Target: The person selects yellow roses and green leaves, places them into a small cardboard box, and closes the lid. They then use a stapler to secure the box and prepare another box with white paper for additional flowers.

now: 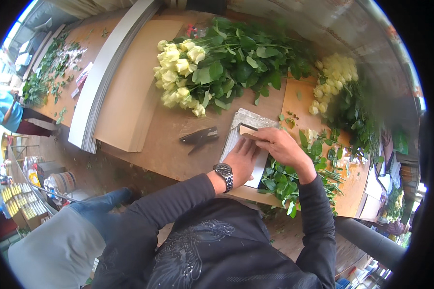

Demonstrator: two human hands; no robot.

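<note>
Head view: left hand (241, 161) lies flat on the paper stack (241, 126), right hand (277, 144) pinching its small cardboard tab (247, 130).

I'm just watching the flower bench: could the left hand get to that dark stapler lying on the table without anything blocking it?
Probably yes. The left hand rests flat on the stack of pale sheets, and the dark stapler lies just beside that stack on bare tabletop. Nothing lies between them; the white roses are farther back.
</note>
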